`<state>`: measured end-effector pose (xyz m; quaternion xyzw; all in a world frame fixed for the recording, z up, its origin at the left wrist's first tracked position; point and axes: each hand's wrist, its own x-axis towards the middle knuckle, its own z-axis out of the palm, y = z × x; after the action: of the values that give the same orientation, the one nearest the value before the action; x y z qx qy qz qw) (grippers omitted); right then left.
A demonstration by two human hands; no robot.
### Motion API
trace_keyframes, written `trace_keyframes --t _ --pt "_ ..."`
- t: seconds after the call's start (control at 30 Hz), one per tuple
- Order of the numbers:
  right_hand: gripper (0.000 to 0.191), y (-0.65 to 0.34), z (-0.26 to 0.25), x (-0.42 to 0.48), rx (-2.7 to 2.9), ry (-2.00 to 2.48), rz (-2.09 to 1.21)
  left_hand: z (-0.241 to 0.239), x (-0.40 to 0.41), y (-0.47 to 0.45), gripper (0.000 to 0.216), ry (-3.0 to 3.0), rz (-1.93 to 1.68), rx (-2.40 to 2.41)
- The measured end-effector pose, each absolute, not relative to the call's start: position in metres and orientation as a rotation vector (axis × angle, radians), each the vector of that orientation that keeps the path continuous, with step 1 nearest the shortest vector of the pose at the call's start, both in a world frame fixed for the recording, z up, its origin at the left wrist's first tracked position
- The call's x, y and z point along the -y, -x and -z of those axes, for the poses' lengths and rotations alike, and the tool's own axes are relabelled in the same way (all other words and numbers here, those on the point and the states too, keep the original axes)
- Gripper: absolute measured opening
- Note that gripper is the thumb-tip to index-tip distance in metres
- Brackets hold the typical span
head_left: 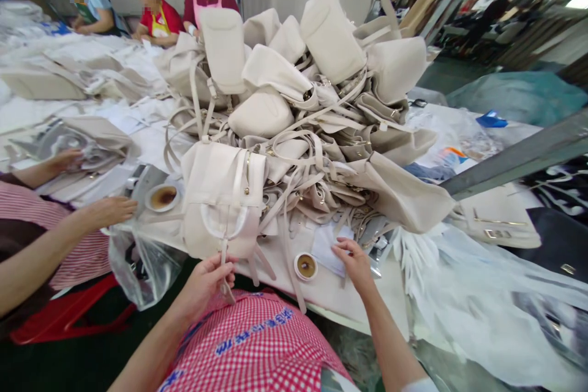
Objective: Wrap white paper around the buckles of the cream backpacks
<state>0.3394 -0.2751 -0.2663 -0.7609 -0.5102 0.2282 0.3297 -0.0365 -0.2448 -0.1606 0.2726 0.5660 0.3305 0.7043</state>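
Note:
My left hand (215, 274) is closed around a narrow strap (224, 254) on the front of a cream handbag (223, 177). The bag lies at the table's near edge, with a curved handle and gold-coloured fittings showing. To the right, my right hand (353, 259) has its fingertips pinched at the edge of a white cloth or sheet (327, 249). A small white cup of brown liquid (305, 266) stands between my two hands. Loose straps (288, 245) hang over the edge beside the bag.
A tall heap of cream bags (331, 37) rises behind. At left, a co-worker's hand (108, 211) is near another bowl of brown liquid (163, 197). A metal post (514, 153) slants across the right, above plastic sheeting (482, 300). Several people work across the table.

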Motion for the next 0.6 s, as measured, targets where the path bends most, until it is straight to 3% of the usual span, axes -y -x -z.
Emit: trace_keyframes --t 0.17,0.33,0.4,0.5,0.6 --pt "0.019 -0.256 0.210 0.275 1.774 1.594 -0.474 0.161 0.244 0.014 0.049 -0.607 -0.739 -1.203" --pt "0.020 -0.191 0.196 0.279 2.031 1.356 -0.598 0.173 0.239 0.001 0.041 -0.718 -0.732 -1.239" --pt "0.015 -0.190 0.198 0.278 1.907 1.324 -0.746 0.173 0.239 0.003 0.035 -0.684 -0.755 -1.240" --pt "0.047 -0.200 0.199 0.268 1.325 1.467 -1.113 0.169 0.243 0.010 0.034 -0.583 -0.753 -1.239" --pt "0.057 -0.199 0.193 0.253 0.742 1.462 -1.719 0.164 0.247 0.015 0.037 -0.536 -0.715 -1.236"
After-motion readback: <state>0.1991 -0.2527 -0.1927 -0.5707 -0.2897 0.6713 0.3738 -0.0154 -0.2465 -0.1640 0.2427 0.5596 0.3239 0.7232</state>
